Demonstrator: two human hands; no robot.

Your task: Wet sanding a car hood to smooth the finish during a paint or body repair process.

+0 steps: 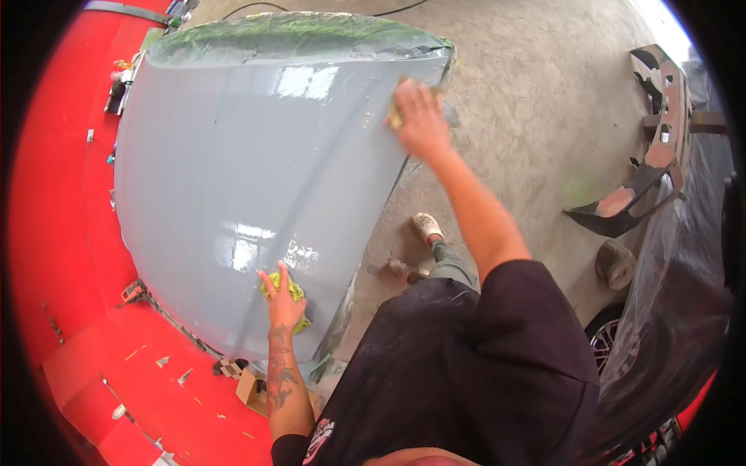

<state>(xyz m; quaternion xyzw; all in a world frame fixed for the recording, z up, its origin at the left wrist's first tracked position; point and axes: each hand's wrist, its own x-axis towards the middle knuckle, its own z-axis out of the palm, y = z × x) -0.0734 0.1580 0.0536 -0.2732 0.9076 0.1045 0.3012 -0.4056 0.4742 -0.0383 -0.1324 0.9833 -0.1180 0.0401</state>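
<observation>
A large, smooth grey car body panel (233, 147) stretches out in front of me, its surface glossy and wet with scattered droplets. My right hand (422, 116) presses a tan pad (396, 118) onto the panel near its far right edge, fingers laid over it. Closer to me, my left hand (284, 301) rests on a crumpled yellow-green cloth (298, 293) at the panel's near end. Its fingers are partly spread, and the cloth bunches out beneath the palm. Green-stained masking film (311, 35) covers the panel's far end.
Concrete floor (528, 109) lies to the right, where a car bumper (660, 159) stands beside plastic sheeting (649, 295). A wheel (606, 338) shows below that. Red surfaces (62, 217) run along the left, with a cardboard box (252, 392) near my left forearm.
</observation>
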